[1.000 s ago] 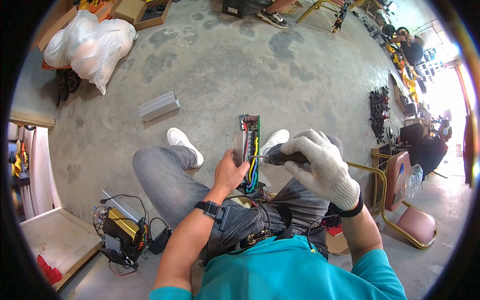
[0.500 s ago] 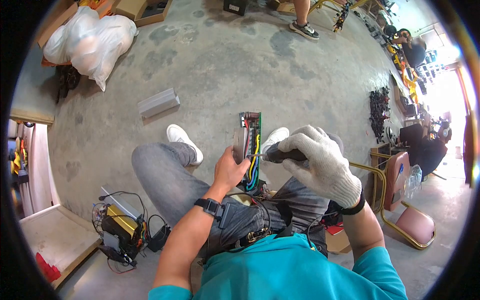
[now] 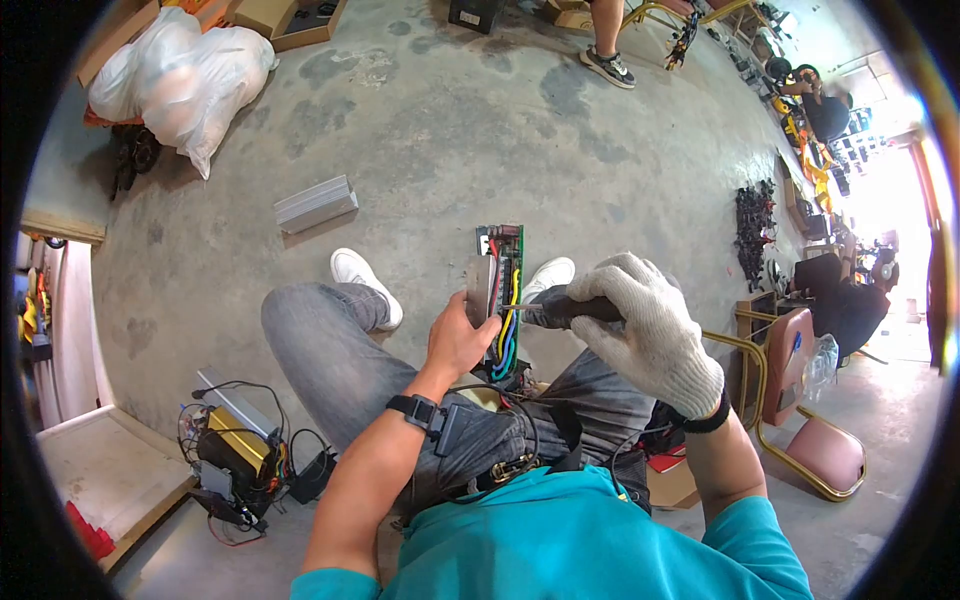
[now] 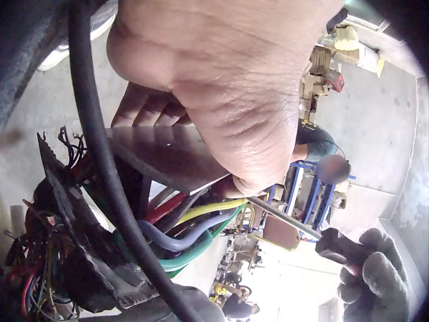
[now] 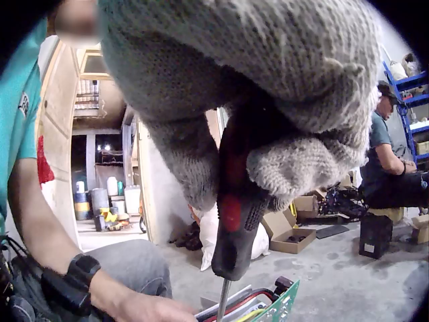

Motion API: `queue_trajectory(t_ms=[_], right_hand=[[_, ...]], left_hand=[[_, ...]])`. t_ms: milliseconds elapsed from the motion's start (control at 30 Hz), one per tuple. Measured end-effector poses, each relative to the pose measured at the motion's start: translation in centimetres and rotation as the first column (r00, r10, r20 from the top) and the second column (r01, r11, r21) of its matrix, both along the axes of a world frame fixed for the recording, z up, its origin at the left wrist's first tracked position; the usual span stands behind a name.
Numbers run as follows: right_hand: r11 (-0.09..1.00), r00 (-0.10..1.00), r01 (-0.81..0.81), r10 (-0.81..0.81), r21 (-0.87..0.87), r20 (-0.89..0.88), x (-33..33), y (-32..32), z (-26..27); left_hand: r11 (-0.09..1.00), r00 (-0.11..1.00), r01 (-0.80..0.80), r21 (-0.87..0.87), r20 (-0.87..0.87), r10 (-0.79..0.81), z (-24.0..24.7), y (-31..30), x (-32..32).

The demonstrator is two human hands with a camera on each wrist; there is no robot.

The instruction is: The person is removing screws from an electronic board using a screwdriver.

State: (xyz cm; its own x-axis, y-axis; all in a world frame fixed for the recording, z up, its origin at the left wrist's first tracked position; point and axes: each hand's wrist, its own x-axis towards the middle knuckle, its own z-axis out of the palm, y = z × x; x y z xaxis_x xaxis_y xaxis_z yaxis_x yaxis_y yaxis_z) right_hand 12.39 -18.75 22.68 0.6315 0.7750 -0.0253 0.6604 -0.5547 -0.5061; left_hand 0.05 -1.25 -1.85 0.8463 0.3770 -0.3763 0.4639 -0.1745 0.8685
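Observation:
Between the knees stands a narrow circuit assembly [image 3: 510, 270] with a green board and red, yellow, blue and green wires [image 4: 194, 225]. The bare left hand [image 3: 460, 338] grips its metal side plate [image 4: 167, 154], thumb near the wires. In a knitted glove, the right hand [image 3: 645, 335] holds a screwdriver by its black and red handle [image 5: 234, 194]. The shaft [image 4: 288, 218] points into the assembly beside the left thumb; whether its tip touches a screw cannot be seen.
An aluminium housing [image 3: 316, 206] lies on the floor ahead. Wired electronics [image 3: 240, 450] sit at the left, a pink chair [image 3: 795, 365] at the right. Farther off are a white bag [image 3: 190, 90], boxes [image 3: 290, 22] and other people [image 3: 845, 300].
The gloved hand has shifted its fingers slightly on the screwdriver handle. At the top of the head view, the other person's foot has moved right. The left hand keeps its grip.

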Motion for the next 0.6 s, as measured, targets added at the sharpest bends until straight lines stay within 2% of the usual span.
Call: queue_trajectory(t_ms=[367,433,600], right_hand=[[0.998,1.000,0.000,0.001,0.057,-0.007,-0.3,-0.5,-0.6],[0.991,0.992,0.113,-0.109,0.065,-0.069,-0.8,-0.8,-0.8],[0.983,0.985,0.163,-0.156,0.086,-0.078,-1.3,-1.3,-1.4]], left_hand=[[1.000,1.000,-0.005,0.008,0.005,0.005,0.2,0.1,0.0],[1.000,1.000,-0.015,-0.027,-0.002,0.015,0.2,0.1,-0.1],[0.999,1.000,-0.023,0.028,0.004,0.023,-0.2,-0.1,-0.1]])
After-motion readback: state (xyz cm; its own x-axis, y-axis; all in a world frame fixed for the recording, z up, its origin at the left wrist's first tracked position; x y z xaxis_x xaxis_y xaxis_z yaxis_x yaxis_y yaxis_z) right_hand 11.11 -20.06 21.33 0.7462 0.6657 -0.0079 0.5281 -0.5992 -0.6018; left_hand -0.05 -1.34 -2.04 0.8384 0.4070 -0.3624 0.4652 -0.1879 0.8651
